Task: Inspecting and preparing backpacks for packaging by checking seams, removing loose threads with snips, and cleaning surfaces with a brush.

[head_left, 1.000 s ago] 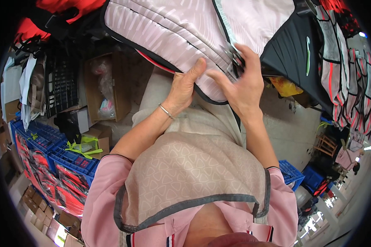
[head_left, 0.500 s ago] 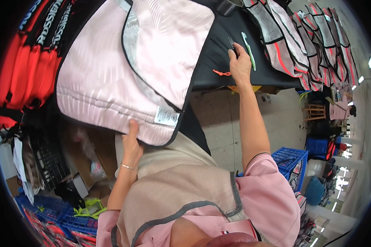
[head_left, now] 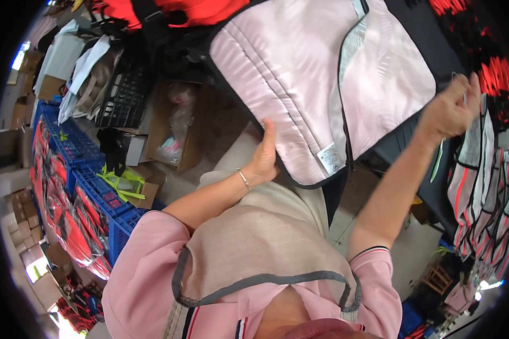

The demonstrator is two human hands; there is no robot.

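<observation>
My left hand (head_left: 264,155) grips the near edge of a pale pink fabric bag panel (head_left: 300,96), thumb on top and fingers underneath. Black binding edges the panel. A grey-lined curved opening runs down it to a dark zip end, beside a small white label (head_left: 330,159). Past the panel's right edge, my right hand (head_left: 449,113) is raised with its fingers bent together. Blur hides what the fingers hold; a thin pale loop shows just above them. Below that wrist, a green-and-white toothbrush (head_left: 437,161) lies on the black table (head_left: 398,144).
Grey pieces with red stripes and black binding (head_left: 474,186) hang over the table's right side. Bright red goods (head_left: 203,12) lie beyond the panel. At left stand blue crates (head_left: 76,150) with wrapped red goods, a black crate (head_left: 124,87) and an open cardboard box (head_left: 181,130).
The view has swung left, so the panel appears farther right. My right hand, earlier beside the toothbrush with a small pointed tool at its fingers, has moved away past it. My left hand keeps its hold.
</observation>
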